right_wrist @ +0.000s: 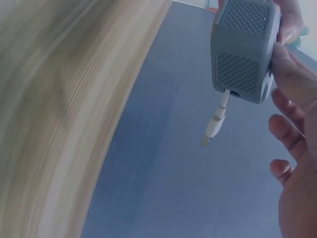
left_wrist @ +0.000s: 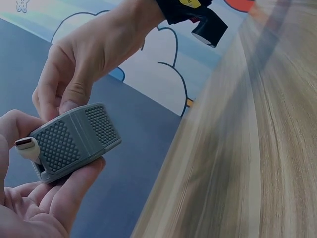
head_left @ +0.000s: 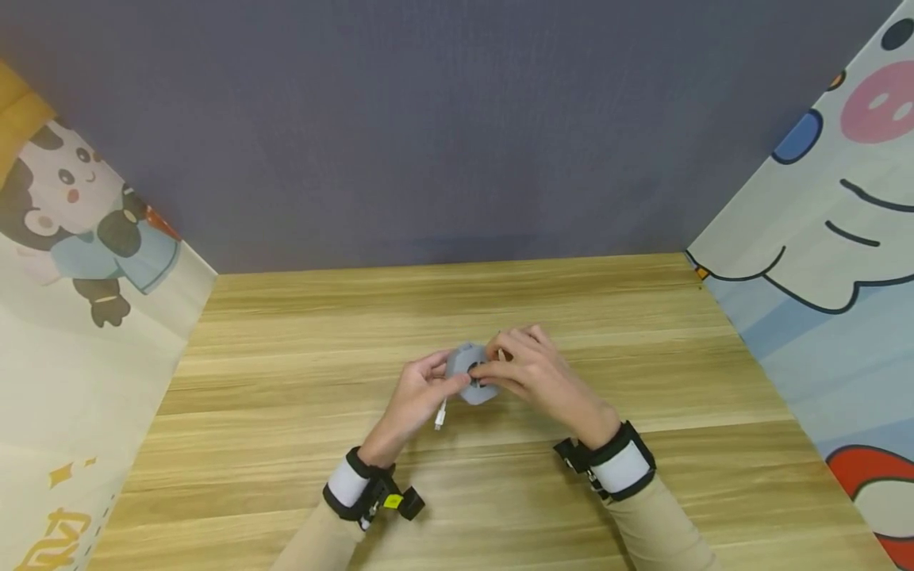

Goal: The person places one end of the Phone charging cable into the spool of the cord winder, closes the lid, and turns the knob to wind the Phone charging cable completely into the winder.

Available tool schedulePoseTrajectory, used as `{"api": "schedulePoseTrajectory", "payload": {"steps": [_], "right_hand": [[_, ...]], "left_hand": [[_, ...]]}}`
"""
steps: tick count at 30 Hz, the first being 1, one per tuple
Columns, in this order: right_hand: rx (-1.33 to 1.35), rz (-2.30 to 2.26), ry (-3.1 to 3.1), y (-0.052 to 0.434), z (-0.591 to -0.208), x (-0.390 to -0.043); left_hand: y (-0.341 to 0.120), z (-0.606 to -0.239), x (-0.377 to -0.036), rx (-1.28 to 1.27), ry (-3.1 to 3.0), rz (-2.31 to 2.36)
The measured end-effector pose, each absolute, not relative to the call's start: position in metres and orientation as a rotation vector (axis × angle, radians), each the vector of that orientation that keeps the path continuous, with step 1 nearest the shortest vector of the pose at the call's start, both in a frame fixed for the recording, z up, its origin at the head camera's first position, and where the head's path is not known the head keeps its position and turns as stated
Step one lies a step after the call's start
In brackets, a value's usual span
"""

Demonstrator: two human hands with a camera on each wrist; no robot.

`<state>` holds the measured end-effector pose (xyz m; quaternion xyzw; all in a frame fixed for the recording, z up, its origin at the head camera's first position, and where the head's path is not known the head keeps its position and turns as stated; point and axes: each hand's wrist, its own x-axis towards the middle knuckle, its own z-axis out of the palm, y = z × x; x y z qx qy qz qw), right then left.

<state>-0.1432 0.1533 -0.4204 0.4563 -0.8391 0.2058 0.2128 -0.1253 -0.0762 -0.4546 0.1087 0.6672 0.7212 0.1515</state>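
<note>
A grey, many-sided cable winder (head_left: 460, 366) with studded side panels is held above the table. My left hand (head_left: 421, 390) grips it from the left, thumb on the near face. The fingers of my right hand (head_left: 539, 373) are bent against its right side and dark centre, fingertips at the face; exactly what they pinch is partly hidden. From the left side sticks out a white USB-C plug (left_wrist: 27, 148). Another white plug (right_wrist: 216, 124) on a short bit of cable hangs out of the side toward my right hand.
Below is a wood-grain table (head_left: 286, 412). A dark grey wall panel (head_left: 457, 135) stands behind it, with cartoon-printed panels at the left (head_left: 93, 381) and right (head_left: 821, 341). Both wrists wear strapped cameras.
</note>
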Motion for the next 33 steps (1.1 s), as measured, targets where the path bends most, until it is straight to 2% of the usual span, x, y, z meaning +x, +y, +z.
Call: {"api": "schedulePoseTrajectory", "payload": {"steps": [11, 33], "right_hand": [[1.279, 0.342, -2.310, 0.1554, -0.4147, -0.1409], [1.142, 0.355, -2.197, 0.1479, -0.4194, -0.1428]], "left_hand": [[-0.0774, -0.4527, -0.1250, 0.339, 1.935, 2.011], [-0.0732, -0.4524, -0.1237, 0.301, 1.892, 2.097]]}}
